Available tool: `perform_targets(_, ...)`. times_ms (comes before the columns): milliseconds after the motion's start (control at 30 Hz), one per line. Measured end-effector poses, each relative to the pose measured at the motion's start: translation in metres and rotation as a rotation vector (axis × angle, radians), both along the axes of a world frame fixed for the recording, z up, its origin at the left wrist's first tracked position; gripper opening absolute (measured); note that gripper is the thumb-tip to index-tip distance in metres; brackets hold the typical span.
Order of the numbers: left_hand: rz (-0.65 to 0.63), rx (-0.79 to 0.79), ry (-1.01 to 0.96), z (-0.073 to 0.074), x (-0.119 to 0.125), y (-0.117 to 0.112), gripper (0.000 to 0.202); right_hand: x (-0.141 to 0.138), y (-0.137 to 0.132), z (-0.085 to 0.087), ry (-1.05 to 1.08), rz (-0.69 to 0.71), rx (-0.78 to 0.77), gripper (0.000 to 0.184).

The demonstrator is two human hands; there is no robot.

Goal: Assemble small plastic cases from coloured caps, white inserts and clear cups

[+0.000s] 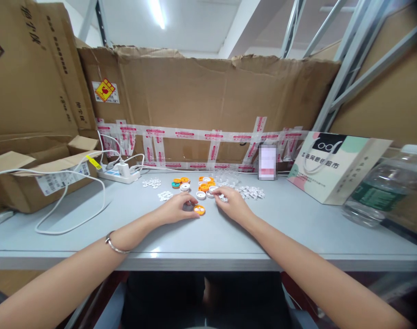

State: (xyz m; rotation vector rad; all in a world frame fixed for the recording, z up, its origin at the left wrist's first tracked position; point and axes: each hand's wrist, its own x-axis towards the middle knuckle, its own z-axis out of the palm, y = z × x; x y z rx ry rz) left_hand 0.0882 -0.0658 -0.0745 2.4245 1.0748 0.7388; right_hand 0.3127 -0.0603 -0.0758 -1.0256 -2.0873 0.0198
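Observation:
My left hand (pixel 179 208) curls its thumb and fingers around the edge of a small orange disc (pixel 199 210) with white pieces set in it. The disc is at the tabletop, nearest me among the small parts. My right hand (pixel 231 202) is closed in a pinch at a white round piece (pixel 212 188), above the other parts. Beside its fingertips are a white round cup (pixel 200 195) and several orange round parts (pixel 204 187). Left of these are another white round part (pixel 185 187) and a teal piece (pixel 175 185).
Small white parts lie in piles, one on the right (pixel 252 192). Clear plastic pieces (pixel 227 177) sit behind. A phone (pixel 267 162), paper bag (pixel 326 169) and large bottle (pixel 374 196) stand right. Left are a power strip (pixel 117 175), white cable (pixel 62 233) and open carton (pixel 40 178).

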Motion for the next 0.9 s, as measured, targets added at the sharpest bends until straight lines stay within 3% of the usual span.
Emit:
perform_targets(233, 0.004, 0.000, 0.018, 0.001, 0.002, -0.002, 0.042, 0.012, 0.021, -0.005, -0.046, -0.141, 0.002, 0.015)
perform_targets(467, 0.001, 0.003, 0.006, 0.000, 0.001, -0.001, 0.041, 0.010, 0.027, -0.013, -0.114, -0.125, -0.011, 0.012)
perform_targets(900, -0.005, 0.007, 0.014, 0.001, 0.002, -0.002, 0.038, 0.009, 0.026, -0.011, -0.078, -0.098, -0.021, 0.009)
